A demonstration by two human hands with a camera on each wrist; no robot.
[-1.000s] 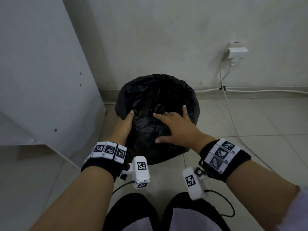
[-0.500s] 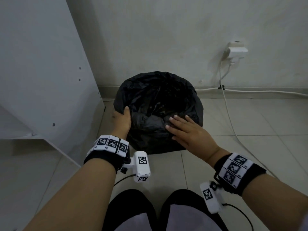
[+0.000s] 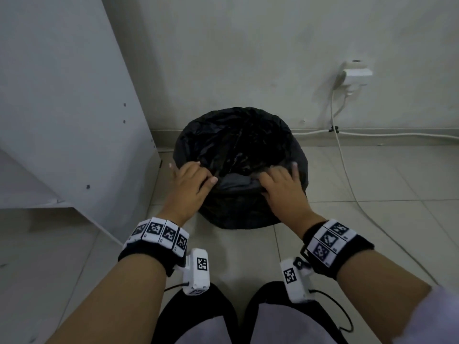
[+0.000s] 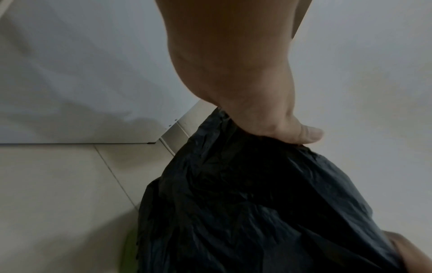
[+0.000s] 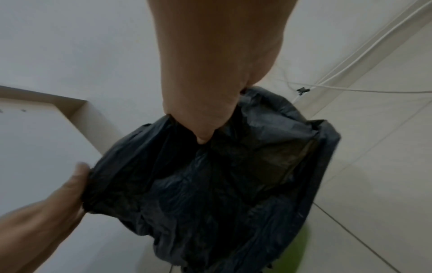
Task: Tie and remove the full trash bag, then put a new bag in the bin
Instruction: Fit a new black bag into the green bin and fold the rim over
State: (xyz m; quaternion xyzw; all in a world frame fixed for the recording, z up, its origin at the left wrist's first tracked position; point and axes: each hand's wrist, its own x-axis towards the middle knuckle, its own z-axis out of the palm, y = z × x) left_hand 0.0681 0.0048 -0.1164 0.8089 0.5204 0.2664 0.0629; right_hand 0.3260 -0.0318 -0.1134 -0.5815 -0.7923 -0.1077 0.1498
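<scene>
item: black trash bag (image 3: 238, 145), draped over a round bin (image 5: 301, 245) whose green wall shows low in the wrist views; standing on the tiled floor (image 3: 372, 194) at 12 o'clock from the person's knees, against the wall; long axis upright, mouth open and pointing up; left hand (image 3: 190, 187) at the rim's 8 o'clock, fingers curled over the bag edge, gripping it; right hand (image 3: 283, 188) at 4 o'clock, fingers bunching the plastic edge in a pinch; white cabinet panel (image 3: 62, 108) at 9 o'clock; wall socket (image 3: 355, 74) and white cable (image 3: 345, 170) at 2 o'clock.
</scene>
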